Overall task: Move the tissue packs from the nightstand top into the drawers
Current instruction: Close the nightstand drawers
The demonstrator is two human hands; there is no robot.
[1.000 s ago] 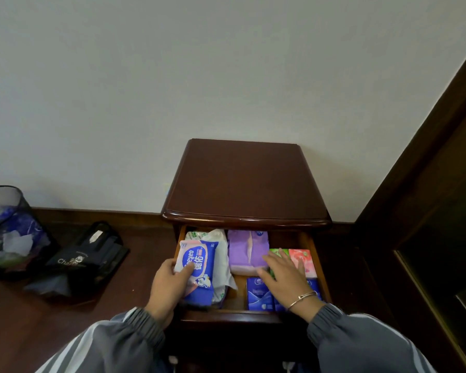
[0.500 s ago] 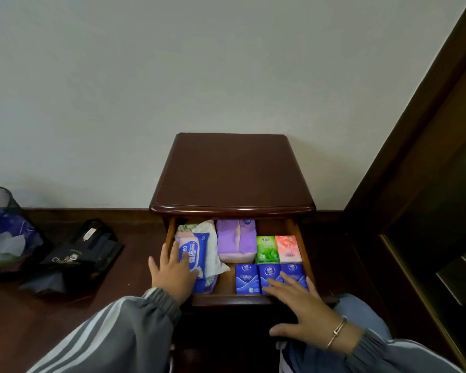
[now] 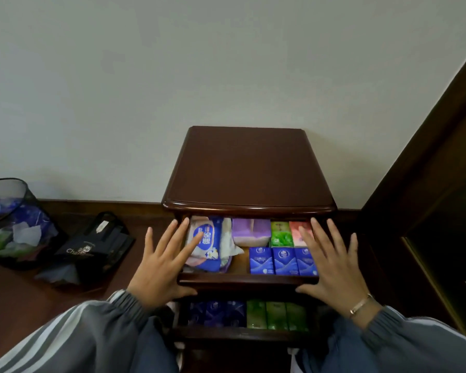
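The dark wooden nightstand top (image 3: 249, 168) is bare. Its upper drawer (image 3: 248, 279) stands partly pulled out and holds a blue-and-white wipes pack (image 3: 206, 244), a purple pack (image 3: 250, 231), a green pack (image 3: 280, 234), a pink pack (image 3: 297, 232) and three blue packs (image 3: 283, 261). A lower drawer (image 3: 242, 332) also stands out, with blue packs (image 3: 217, 313) and green packs (image 3: 276, 314) inside. My left hand (image 3: 163, 265) is spread flat at the upper drawer's left front corner. My right hand (image 3: 331, 265) is spread flat at its right front corner. Neither holds anything.
A mesh wastebasket (image 3: 11, 224) with crumpled paper stands on the floor at the left. A black bag (image 3: 92, 251) lies beside it. Dark wooden furniture (image 3: 428, 211) rises close on the right. A white wall is behind the nightstand.
Both hands came out of the upper drawer and now lie spread at its front corners. The view pulled back, so the lower drawer shows.
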